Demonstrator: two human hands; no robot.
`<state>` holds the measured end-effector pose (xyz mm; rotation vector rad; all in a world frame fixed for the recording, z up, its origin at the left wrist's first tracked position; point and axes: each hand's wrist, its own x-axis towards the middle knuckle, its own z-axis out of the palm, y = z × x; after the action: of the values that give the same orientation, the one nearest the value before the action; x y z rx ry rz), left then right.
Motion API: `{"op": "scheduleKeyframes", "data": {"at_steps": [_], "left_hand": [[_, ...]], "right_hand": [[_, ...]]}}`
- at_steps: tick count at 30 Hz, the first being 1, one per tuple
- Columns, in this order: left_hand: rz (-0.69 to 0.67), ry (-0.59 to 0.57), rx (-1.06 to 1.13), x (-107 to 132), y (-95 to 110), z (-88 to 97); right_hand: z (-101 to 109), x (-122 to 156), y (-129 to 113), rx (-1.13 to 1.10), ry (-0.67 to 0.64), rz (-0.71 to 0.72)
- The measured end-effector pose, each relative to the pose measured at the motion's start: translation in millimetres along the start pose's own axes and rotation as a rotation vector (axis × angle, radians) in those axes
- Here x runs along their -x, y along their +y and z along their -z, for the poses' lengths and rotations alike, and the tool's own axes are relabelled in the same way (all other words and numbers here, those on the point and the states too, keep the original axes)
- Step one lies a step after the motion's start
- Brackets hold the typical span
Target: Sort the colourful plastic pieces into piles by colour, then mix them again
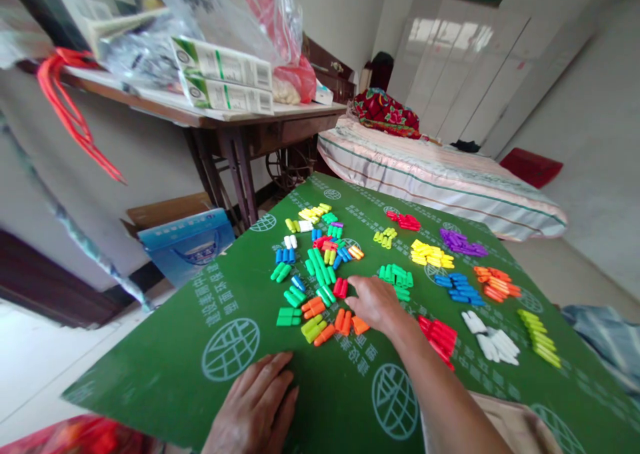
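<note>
A green board (200,347) lies in front of me, covered with small coloured plastic pieces. My left hand (257,404) rests flat on its near edge, fingers stretched out, holding nothing. My right hand (375,302) reaches forward over the board with its fingers curled down onto a mixed heap of pieces (320,267), beside red pieces (341,287) and orange pieces (345,322). What its fingertips hold is hidden. To the right lie sorted groups: green (397,277), yellow (431,254), purple (463,243), blue (459,289), orange (495,284), red (439,337), white (493,344).
A wooden table (240,117) with boxes and plastic bags stands at the back left, a blue box (185,244) beneath it. A bed (435,174) with a striped cover lies behind the board. White cupboard doors (450,67) stand at the far wall.
</note>
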<state>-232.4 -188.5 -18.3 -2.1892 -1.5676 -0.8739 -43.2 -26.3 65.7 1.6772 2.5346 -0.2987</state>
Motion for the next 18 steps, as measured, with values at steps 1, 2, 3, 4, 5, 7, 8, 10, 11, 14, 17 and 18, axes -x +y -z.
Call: {"op": "scheduleKeyframes", "data": {"at_steps": [1, 2, 3, 4, 5, 7, 8, 10, 11, 14, 17, 18], "left_hand": [[-0.008, 0.000, -0.002, 0.3, -0.4, 0.1], [-0.015, -0.001, -0.005, 0.4, -1.0, 0.1], [-0.022, -0.001, -0.009, 0.4, -1.8, -0.1], [-0.030, -0.002, -0.013, 0.3, -2.6, -0.4], [-0.041, 0.003, -0.017, 0.0, -3.5, -0.8], [-0.053, 0.019, -0.023, -1.1, -5.0, -1.7], [-0.059, 0.026, -0.024, -1.7, -5.4, -2.1], [-0.066, 0.027, -0.023, -2.9, -5.6, -2.5], [-0.066, 0.021, -0.026, -3.5, -5.4, -2.5], [-0.065, 0.015, -0.041, -5.1, -3.8, -2.0], [-0.050, 0.014, -0.049, -6.3, -1.9, -1.5], [-0.047, 0.011, -0.050, -6.6, -1.5, -1.3]], "right_hand": [[0.4, -7.8, -3.9, -0.001, -0.007, 0.007], [0.6, -14.2, -7.1, -0.002, -0.014, 0.011], [0.5, -19.1, -9.5, -0.002, -0.021, 0.014], [0.3, -22.5, -11.0, -0.005, -0.028, 0.015], [0.0, -24.3, -11.6, -0.008, -0.033, 0.015], [-0.1, -23.4, -9.4, -0.021, -0.036, 0.014], [0.3, -21.0, -6.3, -0.031, -0.035, 0.012], [2.3, -14.0, 3.9, -0.052, -0.036, 0.006], [3.9, -10.0, 10.5, -0.063, -0.039, 0.001], [8.3, -1.3, 31.7, -0.090, -0.058, -0.019], [8.0, -2.2, 43.7, -0.103, -0.077, -0.030], [6.6, -4.6, 44.0, -0.105, -0.083, -0.030]]}}
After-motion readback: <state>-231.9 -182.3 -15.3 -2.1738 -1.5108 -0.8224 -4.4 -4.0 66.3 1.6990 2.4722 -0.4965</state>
